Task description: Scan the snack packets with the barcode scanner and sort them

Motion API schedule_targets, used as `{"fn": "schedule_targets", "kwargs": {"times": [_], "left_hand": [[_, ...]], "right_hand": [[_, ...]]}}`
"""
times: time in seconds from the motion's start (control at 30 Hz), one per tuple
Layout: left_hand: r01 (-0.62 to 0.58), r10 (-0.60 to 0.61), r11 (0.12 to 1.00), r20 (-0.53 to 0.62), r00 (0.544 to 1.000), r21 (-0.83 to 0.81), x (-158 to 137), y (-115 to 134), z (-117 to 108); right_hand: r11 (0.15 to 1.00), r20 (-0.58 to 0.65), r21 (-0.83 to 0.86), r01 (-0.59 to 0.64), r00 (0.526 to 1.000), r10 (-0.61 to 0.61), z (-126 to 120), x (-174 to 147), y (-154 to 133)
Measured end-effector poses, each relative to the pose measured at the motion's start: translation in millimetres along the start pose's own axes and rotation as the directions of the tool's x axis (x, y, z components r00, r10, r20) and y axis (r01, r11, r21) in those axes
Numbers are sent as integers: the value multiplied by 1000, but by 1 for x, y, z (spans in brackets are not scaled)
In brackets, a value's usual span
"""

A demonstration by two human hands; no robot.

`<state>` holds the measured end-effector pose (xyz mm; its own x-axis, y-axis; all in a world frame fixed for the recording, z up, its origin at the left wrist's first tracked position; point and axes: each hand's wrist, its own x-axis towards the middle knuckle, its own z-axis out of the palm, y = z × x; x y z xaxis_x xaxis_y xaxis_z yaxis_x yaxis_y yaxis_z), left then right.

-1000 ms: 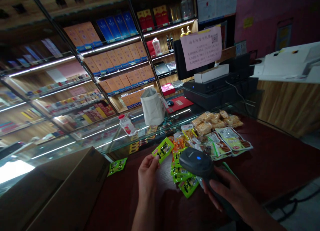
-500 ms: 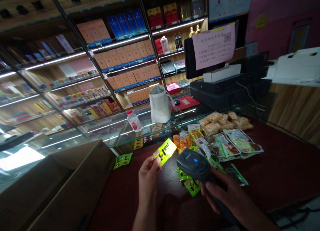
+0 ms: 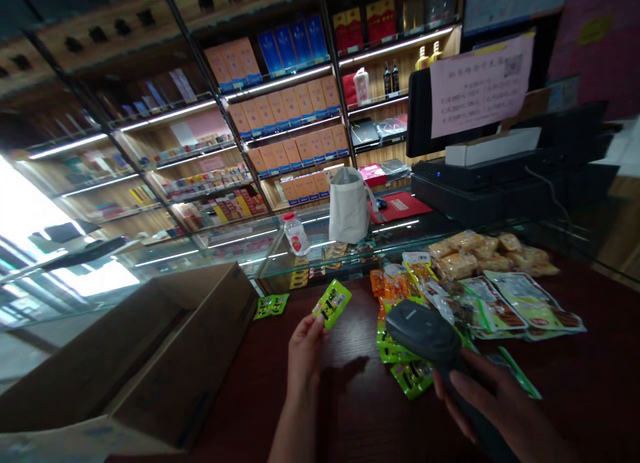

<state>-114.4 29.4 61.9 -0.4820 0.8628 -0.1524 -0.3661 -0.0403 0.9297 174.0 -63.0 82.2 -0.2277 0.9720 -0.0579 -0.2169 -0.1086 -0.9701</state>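
Between thumb and fingers, my left hand (image 3: 306,343) pinches a small green snack packet (image 3: 332,303) above the dark red table. My right hand (image 3: 487,389) is wrapped round the handle of a black barcode scanner (image 3: 423,329), whose head points left toward the packet. Under and behind the scanner lie several more green packets (image 3: 413,377), partly hidden by it. Another pair of green packets (image 3: 271,306) rests on the table beside the cardboard box, left of my left hand.
An open cardboard box (image 3: 200,356) stands at left. Orange packets (image 3: 390,284), wrapped bread-like packs (image 3: 465,255) and flat snack bags (image 3: 530,303) lie at right. On the glass counter are a bottle (image 3: 297,236), a white bag (image 3: 349,206) and a monitor (image 3: 420,113).
The view has swung left, so the goods sit further right. The packet in my left hand has tilted, and the bright light on it is gone. Both hands keep their hold.
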Motion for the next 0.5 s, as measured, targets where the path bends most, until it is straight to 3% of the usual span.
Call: {"fn": "schedule_targets", "kwargs": {"times": [0.1, 0.27, 0.37, 0.5], "left_hand": [[49, -63, 997, -229, 972, -64, 29, 9, -37], [31, -69, 995, -442, 894, -92, 78, 42, -88], [59, -101, 993, -509, 855, -97, 104, 55, -99], [81, -129, 990, -532, 837, -113, 131, 60, -98]], "right_hand": [[999, -92, -26, -38, 995, 36, -11, -4, -2], [998, -200, -11, -65, 978, 62, -25, -10, -12], [997, -199, -16, -76, 977, 71, -29, -10, -14], [997, -214, 23, -76, 974, 79, -26, -11, -14]]}}
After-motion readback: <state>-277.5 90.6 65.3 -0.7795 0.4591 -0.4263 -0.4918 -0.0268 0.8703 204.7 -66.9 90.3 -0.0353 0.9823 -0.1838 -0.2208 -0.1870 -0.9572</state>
